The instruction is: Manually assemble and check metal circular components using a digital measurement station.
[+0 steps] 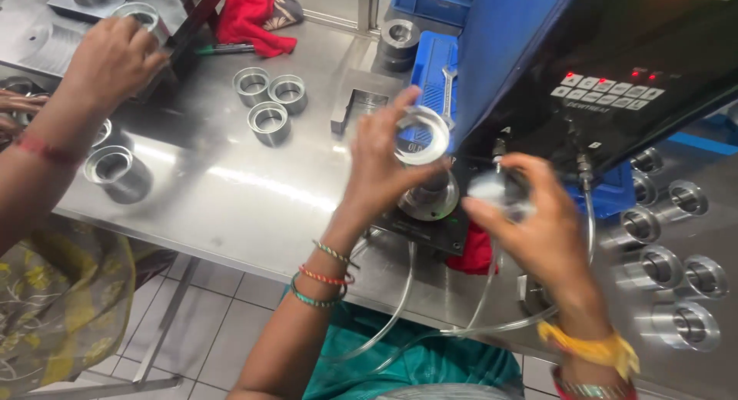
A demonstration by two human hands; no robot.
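My left hand (pixel 378 168) holds a clear, whitish ring (pixel 422 135) up between thumb and fingers, above a round metal fixture (pixel 430 196) at the foot of a blue and black machine (pixel 607 69). My right hand (pixel 538 223) is just to the right, fingers closed around a small blurred whitish object (pixel 490 189) joined to clear tubing (pixel 492 292). At the upper left another person's hand (pixel 111 58) rests on a metal ring (pixel 142 17).
Three metal rings (pixel 269 100) sit together on the steel table (pixel 231 192), another ring (pixel 115 169) at its left edge. Several more rings (pixel 676 269) lie at the right. A red cloth (pixel 250 15), blue trays (pixel 434 61) and a green pen (pixel 223 50) are at the back.
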